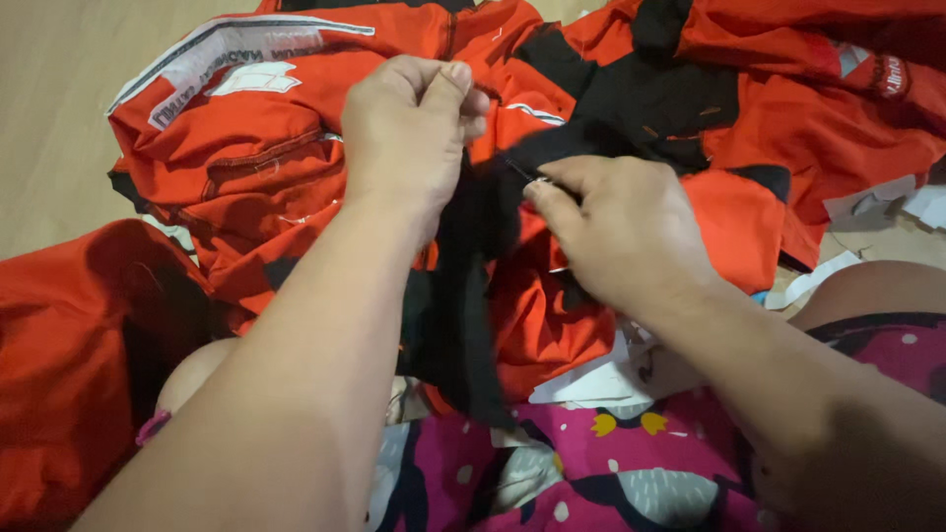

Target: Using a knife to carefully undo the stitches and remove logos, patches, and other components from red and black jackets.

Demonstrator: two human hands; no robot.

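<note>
An orange and black garment (256, 167) lies bunched on the floor and over my lap. My left hand (409, 133) is closed in a fist and pinches a fold of its black fabric (463, 296), pulling it up. My right hand (616, 232) grips the same black strip just to the right, with a thin metal tool or needle (527, 177) between thumb and forefinger at the cloth. The tool's tip is mostly hidden by the fabric.
More orange and black cloth (808, 108) spreads to the back right and at the left (69, 365). White scraps (872, 202) lie on the pale wooden floor (49, 108). My lap wears pink patterned cloth (611, 473).
</note>
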